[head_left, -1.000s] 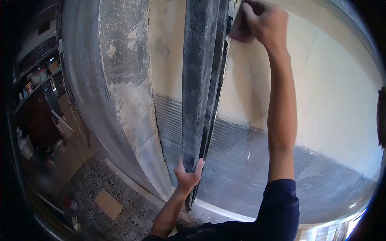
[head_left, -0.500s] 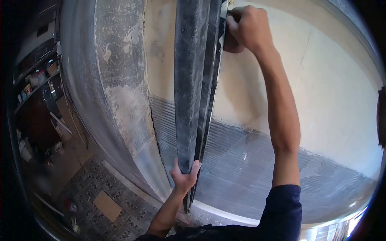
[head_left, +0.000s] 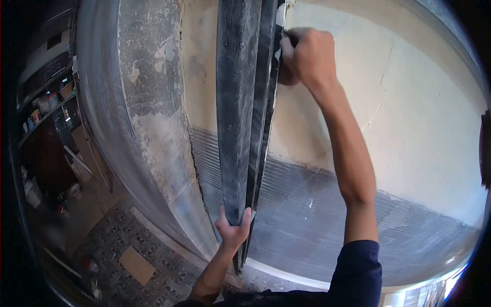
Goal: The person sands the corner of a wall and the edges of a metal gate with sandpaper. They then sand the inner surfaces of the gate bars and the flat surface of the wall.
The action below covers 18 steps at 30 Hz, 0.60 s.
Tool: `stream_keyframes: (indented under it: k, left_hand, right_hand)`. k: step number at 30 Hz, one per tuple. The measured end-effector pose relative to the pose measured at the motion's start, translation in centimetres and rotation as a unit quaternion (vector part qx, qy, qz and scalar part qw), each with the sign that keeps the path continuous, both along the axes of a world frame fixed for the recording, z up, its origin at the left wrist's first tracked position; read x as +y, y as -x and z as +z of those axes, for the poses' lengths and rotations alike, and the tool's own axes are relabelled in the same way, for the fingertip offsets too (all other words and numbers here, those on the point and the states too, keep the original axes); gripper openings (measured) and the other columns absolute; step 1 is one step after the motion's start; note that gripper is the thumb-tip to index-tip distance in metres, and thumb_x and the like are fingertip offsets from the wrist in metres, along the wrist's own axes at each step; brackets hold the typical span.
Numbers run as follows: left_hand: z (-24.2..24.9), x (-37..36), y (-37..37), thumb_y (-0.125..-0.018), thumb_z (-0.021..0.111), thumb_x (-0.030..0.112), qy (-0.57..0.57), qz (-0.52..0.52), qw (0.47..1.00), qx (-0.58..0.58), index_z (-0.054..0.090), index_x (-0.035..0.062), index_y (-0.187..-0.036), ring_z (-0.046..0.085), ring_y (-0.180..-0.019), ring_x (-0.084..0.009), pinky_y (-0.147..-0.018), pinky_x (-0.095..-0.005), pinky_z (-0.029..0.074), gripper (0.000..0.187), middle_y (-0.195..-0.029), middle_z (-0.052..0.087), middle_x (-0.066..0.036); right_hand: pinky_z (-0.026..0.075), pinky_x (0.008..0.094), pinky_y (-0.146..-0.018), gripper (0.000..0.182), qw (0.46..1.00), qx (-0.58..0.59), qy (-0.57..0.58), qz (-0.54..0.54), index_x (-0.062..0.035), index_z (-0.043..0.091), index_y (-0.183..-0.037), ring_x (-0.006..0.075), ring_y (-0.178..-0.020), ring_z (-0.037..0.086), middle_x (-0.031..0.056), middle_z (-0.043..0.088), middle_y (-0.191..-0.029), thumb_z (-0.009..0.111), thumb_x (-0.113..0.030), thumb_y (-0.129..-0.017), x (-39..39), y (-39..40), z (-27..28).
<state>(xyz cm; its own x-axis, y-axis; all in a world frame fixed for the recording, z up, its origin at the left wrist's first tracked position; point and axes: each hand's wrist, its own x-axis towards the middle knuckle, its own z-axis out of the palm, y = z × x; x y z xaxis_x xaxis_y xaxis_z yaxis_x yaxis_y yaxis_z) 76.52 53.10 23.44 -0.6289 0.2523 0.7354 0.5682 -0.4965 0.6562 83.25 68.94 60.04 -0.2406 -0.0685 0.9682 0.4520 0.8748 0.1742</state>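
Observation:
A long dark grey beam [head_left: 237,112] stands upright in the middle, beside a narrower dark frame strip [head_left: 261,117]. Low down, my left hand [head_left: 233,230] grips the bottom end of the beam, thumb and fingers on either side. High on the right, my right hand [head_left: 310,55] is closed at the light-edged side of the frame strip. Whatever sits between its fingers is too small and hidden to name. Behind that hand lies the cream wall [head_left: 419,102], with a shadow on it.
Ribbed grey panelling [head_left: 317,220] covers the lower wall. On the left stands a worn, peeling pillar [head_left: 153,102]. A shelf with containers [head_left: 36,117] is at the far left. Cardboard [head_left: 137,265] lies on the patterned tile floor [head_left: 169,279].
My right hand has moved down a little along the strip and slightly left, still closed. The beam appears shifted slightly left, with my left hand still around its lower end.

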Motion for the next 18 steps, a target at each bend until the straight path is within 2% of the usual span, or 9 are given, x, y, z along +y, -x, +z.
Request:
stream_keyframes:
  k: [1,3,6,9,13,14,18]
  left_hand:
    - [0.4,-0.2,-0.1,-0.077,0.074,0.012,0.006,0.007,1.0,0.002,0.058,-0.004,-0.086,0.067,-0.06,-0.0211,-0.053,-0.0304,0.049,0.024,-0.069,0.066,-0.012]
    - [1.0,-0.1,-0.1,-0.077,0.074,0.012,0.009,0.012,1.0,0.004,0.058,-0.0039,-0.086,0.067,-0.06,-0.0208,-0.053,-0.0302,0.049,0.025,-0.069,0.066,-0.012]
    - [1.2,0.0,-0.2,-0.078,0.074,0.013,-0.009,0.005,1.0,-0.01,0.058,-0.004,-0.086,0.067,-0.06,-0.0196,-0.053,-0.0298,0.05,0.025,-0.069,0.066,-0.011]
    - [1.2,-0.4,-0.6,-0.078,0.074,0.013,0.015,-0.006,0.999,-0.044,0.058,-0.0041,-0.087,0.067,-0.061,-0.0182,-0.054,-0.0296,0.05,0.025,-0.07,0.066,-0.011]
    - [1.1,-0.2,-0.4,-0.078,0.074,0.013,-0.002,0.006,1.0,-0.019,0.058,-0.0039,-0.087,0.066,-0.061,-0.0173,-0.054,-0.0293,0.05,0.026,-0.07,0.067,-0.011]
    - [0.8,-0.1,-0.4,-0.077,0.075,0.014,-0.001,0.001,1.0,-0.03,0.059,-0.0038,-0.087,0.066,-0.06,-0.0172,-0.055,-0.0292,0.05,0.026,-0.07,0.067,-0.011]
    - [0.6,-0.2,-0.2,-0.077,0.074,0.013,0.007,0.006,1.0,-0.02,0.059,-0.0037,-0.086,0.066,-0.06,-0.0176,-0.054,-0.0293,0.05,0.024,-0.069,0.067,-0.011]
  right_hand:
    - [0.052,0.0426,-0.064,0.016,0.999,0.011,0.039,0.009,-0.0004,0.071,-0.08,0.0393,-0.064,0.063,0.0232,0.063,-0.069,0.063,-0.014,-0.075,0.0,0.0,0.8]
    - [0.053,0.0426,-0.065,0.016,1.0,0.021,0.014,0.005,-0.0009,0.071,-0.08,0.0389,-0.065,0.064,0.0229,0.063,-0.07,0.063,-0.014,-0.075,0.4,0.2,1.4]
    - [0.053,0.0421,-0.063,0.017,0.996,0.008,-0.081,-0.02,0.0,0.071,-0.078,0.0389,-0.062,0.063,0.023,0.063,-0.069,0.063,-0.014,-0.074,0.2,0.1,-0.4]
    - [0.052,0.0426,-0.064,0.016,0.999,0.01,-0.027,0.035,-0.0004,0.07,-0.077,0.0401,-0.062,0.062,0.0229,0.063,-0.069,0.063,-0.014,-0.074,0.2,-0.1,0.5]
    - [0.052,0.0419,-0.064,0.016,1.0,-0.003,0.014,-0.025,0.0008,0.07,-0.078,0.0406,-0.063,0.062,0.0232,0.062,-0.07,0.063,-0.013,-0.075,-0.3,0.2,2.7]
    - [0.053,0.0419,-0.064,0.016,0.997,0.019,-0.075,-0.02,0.0007,0.07,-0.078,0.0404,-0.063,0.062,0.0234,0.062,-0.07,0.062,-0.012,-0.075,-0.1,0.4,2.0]
    - [0.053,0.0412,-0.064,0.016,1.0,-0.002,-0.016,0.007,0.0003,0.071,-0.078,0.0399,-0.063,0.063,0.0232,0.063,-0.07,0.063,-0.013,-0.074,-0.5,-0.2,1.5]
